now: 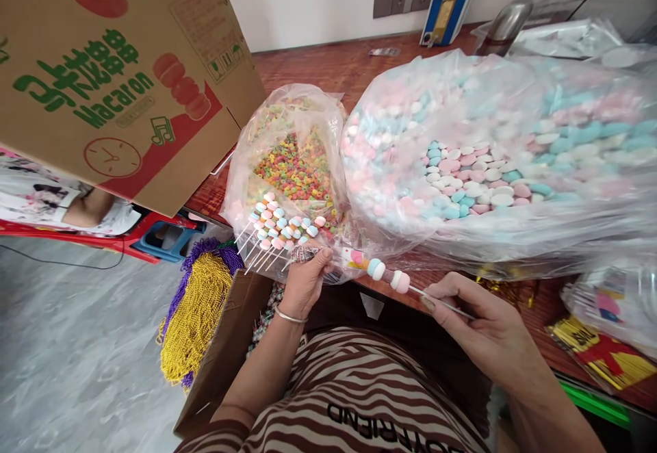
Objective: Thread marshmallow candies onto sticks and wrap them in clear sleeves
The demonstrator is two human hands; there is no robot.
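In the head view, the left hand (304, 276) is closed around a fan of thin white sticks with pastel candies (280, 228), and the sticks spread out above its fingers. The right hand (480, 323) pinches the bare end of a thin skewer with blue, white and pink marshmallow pieces (389, 276) between thumb and forefinger; the candies sit beyond the fingertips, between both hands. Behind them, on the brown wooden table (333, 70), stand a clear plastic bag of colourful cereal rings (298, 165) and a big clear bag of pastel marshmallows (477, 179).
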